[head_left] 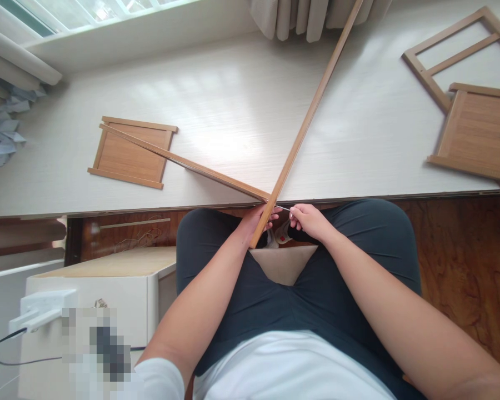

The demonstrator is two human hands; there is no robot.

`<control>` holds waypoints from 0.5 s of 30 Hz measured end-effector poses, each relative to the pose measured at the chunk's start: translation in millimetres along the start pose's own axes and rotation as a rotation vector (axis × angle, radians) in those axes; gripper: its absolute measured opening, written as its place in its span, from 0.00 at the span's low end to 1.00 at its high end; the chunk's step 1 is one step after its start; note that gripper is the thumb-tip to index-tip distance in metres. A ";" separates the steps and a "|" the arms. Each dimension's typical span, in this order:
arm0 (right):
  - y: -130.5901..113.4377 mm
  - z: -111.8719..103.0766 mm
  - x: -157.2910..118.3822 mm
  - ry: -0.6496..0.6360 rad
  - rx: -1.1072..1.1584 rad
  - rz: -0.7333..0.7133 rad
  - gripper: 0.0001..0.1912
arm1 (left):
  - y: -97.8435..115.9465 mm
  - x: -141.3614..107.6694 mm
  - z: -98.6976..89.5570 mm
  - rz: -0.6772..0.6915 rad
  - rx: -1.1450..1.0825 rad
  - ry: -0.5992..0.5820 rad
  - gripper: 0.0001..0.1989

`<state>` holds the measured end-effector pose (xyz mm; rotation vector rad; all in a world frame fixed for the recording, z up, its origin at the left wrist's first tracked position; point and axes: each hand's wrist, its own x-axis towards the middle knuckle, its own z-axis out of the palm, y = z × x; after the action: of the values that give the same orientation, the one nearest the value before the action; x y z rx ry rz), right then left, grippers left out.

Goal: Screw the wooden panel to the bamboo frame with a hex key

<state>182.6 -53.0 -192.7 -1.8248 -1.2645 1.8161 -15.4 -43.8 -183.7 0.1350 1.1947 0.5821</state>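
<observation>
Head camera: from where I stand, a person sits with knees against the pale window ledge (233, 94), both bare hands meeting just past its near edge. Their left hand (255, 218) is curled under the lower part of a long wooden bar (312, 108), fingers showing on the far side, so that grip is narrow and holding wood. The bar slants up across the ledge and runs out of sight at the top. Close by the left hand it meets the end of a second wooden bar (216, 181), which slopes off to the left and passes over a small wooden panel (129, 158); I can't tell whether those two touch. The right hand (306, 219) is closed around a slim metal tool (284, 209), its grip narrow, the shaft pointing left at the place where the bars meet; whether the tip touches is too small to tell. Farther right, a wooden frame (462, 54) with a crosspiece lies partly under a larger wooden panel (483, 128). Curtains (295, 16) hang at the back, and a white cabinet (108, 294) stands low on the left, over a reddish-brown floor (458, 261).
</observation>
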 end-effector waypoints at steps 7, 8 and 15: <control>-11.2 0.8 -4.3 -0.052 0.121 0.099 0.17 | 0.5 -0.7 1.0 -0.004 -0.011 -0.002 0.08; -12.1 0.6 -4.9 -0.058 0.134 0.112 0.17 | 0.6 -0.9 1.1 -0.008 -0.014 -0.003 0.08; -14.0 0.2 -6.6 -0.070 0.207 0.149 0.19 | -0.8 0.6 -0.8 -0.004 -0.027 -0.025 0.09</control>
<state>178.2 -49.7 -178.2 -1.7964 -0.9435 2.0216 -15.7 -44.2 -184.8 0.1165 1.1618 0.5908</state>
